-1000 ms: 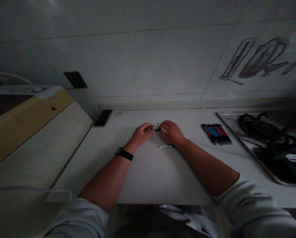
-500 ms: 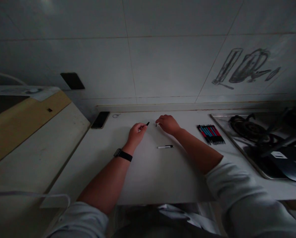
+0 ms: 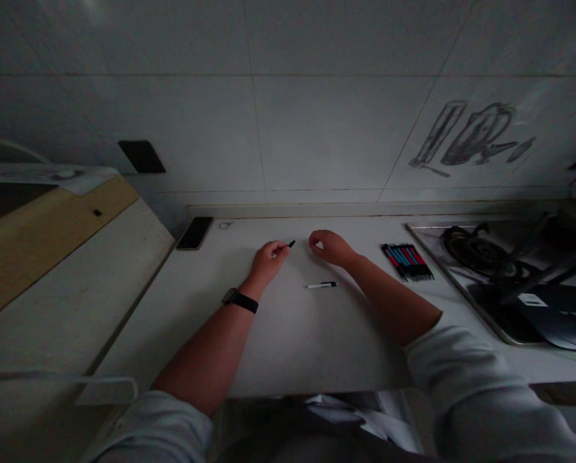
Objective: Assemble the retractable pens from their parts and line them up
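My left hand point(image 3: 270, 255), with a dark watch at its wrist, pinches a short black pen part point(image 3: 292, 244) that pokes out past the fingertips toward the right. A little to the right, my right hand point(image 3: 330, 246) is closed in a pinch above the counter; anything between its fingertips is too small or hidden to make out. A white and black pen point(image 3: 321, 285) lies flat on the white counter point(image 3: 288, 341), nearer to me than both hands. Off to the right sits a row of black pens with red and blue parts point(image 3: 407, 262).
A phone point(image 3: 195, 233) lies at the back left, beside a small ring-like item point(image 3: 225, 225). On the right is a gas stove point(image 3: 476, 252) with a dark object point(image 3: 548, 308) over it. A pale cabinet point(image 3: 76, 283) borders the left side.
My right hand has moved slightly right, away from my left hand. The small dark piece seen at its fingertips before no longer shows. My left hand still grips the black part.
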Motion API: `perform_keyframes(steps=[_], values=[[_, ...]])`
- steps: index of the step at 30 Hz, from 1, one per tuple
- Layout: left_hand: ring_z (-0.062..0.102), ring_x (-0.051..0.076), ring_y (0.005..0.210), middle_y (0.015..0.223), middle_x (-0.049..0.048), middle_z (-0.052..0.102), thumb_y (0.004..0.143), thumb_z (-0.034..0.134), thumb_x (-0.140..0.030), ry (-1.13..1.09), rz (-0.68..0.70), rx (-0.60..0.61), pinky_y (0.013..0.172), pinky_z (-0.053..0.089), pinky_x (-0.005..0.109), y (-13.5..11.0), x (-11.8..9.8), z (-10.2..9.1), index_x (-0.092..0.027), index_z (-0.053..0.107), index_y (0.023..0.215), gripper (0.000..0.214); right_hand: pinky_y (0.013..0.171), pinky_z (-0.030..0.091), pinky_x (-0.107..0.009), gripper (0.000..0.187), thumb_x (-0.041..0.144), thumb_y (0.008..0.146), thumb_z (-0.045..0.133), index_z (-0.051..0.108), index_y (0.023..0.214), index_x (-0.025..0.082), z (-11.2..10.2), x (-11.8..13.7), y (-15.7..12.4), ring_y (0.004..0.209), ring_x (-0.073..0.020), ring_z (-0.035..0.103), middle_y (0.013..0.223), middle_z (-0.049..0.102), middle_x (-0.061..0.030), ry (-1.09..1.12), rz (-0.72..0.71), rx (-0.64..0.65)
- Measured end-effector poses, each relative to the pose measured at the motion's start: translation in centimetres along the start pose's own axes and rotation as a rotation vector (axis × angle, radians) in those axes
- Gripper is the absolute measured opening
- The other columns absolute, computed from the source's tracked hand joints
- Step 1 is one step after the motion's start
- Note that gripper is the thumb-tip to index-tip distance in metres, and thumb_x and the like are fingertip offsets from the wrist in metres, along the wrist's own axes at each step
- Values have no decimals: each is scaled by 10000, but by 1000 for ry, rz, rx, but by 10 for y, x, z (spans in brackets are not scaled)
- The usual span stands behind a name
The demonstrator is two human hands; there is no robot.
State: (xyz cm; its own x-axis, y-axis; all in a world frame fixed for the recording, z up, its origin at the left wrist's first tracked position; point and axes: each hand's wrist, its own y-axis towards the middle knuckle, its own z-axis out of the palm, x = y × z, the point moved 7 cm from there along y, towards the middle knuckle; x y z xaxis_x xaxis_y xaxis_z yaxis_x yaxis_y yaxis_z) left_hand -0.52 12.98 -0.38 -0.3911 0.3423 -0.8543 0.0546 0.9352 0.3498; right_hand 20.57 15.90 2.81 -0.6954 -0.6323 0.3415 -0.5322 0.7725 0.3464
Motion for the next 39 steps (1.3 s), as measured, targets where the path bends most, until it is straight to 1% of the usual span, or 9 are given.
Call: perform_keyframes(steps=[4, 9, 15, 20, 26, 31, 34, 36, 39], values=[[680, 205, 936, 995, 62, 738, 926, 667, -358, 20, 94, 84, 881, 528, 340, -5, -16, 7, -204, 742, 984, 181, 817, 505, -314, 221, 278, 921, 586, 685, 1111, 221, -8, 7, -29, 838, -178, 670, 937, 730, -40, 299, 130, -140], [676, 202, 931, 962, 54, 722, 942, 661, -346, 84, 185, 147, 908, 524, 349, -13, -37, 10, -214, 742, 954, 155, 821, 528, -332, 182, 391, 907, 612, 658, 978, 228, -6, 12, -48, 859, -185, 692, 916, 740, -34, 632, 249, -293], [675, 207, 937, 961, 58, 716, 948, 663, -332, 112, 228, 193, 895, 523, 355, -16, -47, 11, -219, 739, 955, 136, 820, 527, -334, 208, 434, 882, 683, 653, 925, 233, -4, 22, -48, 815, -175, 666, 872, 712, -17, 790, 228, -322], [675, 211, 958, 981, 61, 718, 955, 662, -343, 89, 225, 210, 917, 523, 361, -17, -46, 13, -226, 749, 980, 148, 792, 530, -329, 236, 465, 882, 696, 658, 923, 236, 0, 19, -48, 804, -175, 654, 869, 702, -20, 807, 246, -327], [675, 214, 958, 977, 66, 719, 943, 681, -348, 86, 229, 204, 915, 521, 365, -17, -47, 12, -225, 751, 962, 143, 776, 539, -329, 242, 475, 875, 699, 663, 914, 238, 3, 20, -47, 788, -175, 658, 850, 700, -20, 806, 228, -309], [676, 212, 956, 971, 62, 719, 942, 682, -346, 85, 229, 201, 922, 523, 365, -18, -49, 12, -226, 744, 947, 136, 841, 567, -354, 227, 465, 886, 699, 693, 909, 239, -1, 27, -47, 828, -185, 696, 880, 739, -29, 748, 206, -302], [676, 213, 969, 976, 63, 722, 943, 676, -365, 70, 212, 202, 941, 524, 364, -18, -48, 12, -226, 749, 948, 156, 882, 577, -370, 247, 481, 902, 691, 746, 957, 247, -5, 29, -47, 909, -206, 719, 952, 768, -46, 685, 169, -284], [679, 215, 980, 984, 65, 728, 935, 680, -396, 14, 165, 189, 948, 527, 363, -16, -44, 10, -219, 749, 951, 191, 892, 579, -373, 254, 471, 927, 671, 771, 1025, 258, -12, 22, -48, 963, -218, 724, 1030, 780, -58, 629, 166, -298], [688, 219, 1000, 1037, 77, 752, 918, 685, -467, -179, 12, 161, 962, 537, 371, -9, -30, 7, -200, 743, 999, 285, 853, 578, -370, 230, 371, 963, 626, 780, 1095, 263, -29, -7, -55, 930, -220, 723, 1086, 781, -68, 447, 255, -370]])
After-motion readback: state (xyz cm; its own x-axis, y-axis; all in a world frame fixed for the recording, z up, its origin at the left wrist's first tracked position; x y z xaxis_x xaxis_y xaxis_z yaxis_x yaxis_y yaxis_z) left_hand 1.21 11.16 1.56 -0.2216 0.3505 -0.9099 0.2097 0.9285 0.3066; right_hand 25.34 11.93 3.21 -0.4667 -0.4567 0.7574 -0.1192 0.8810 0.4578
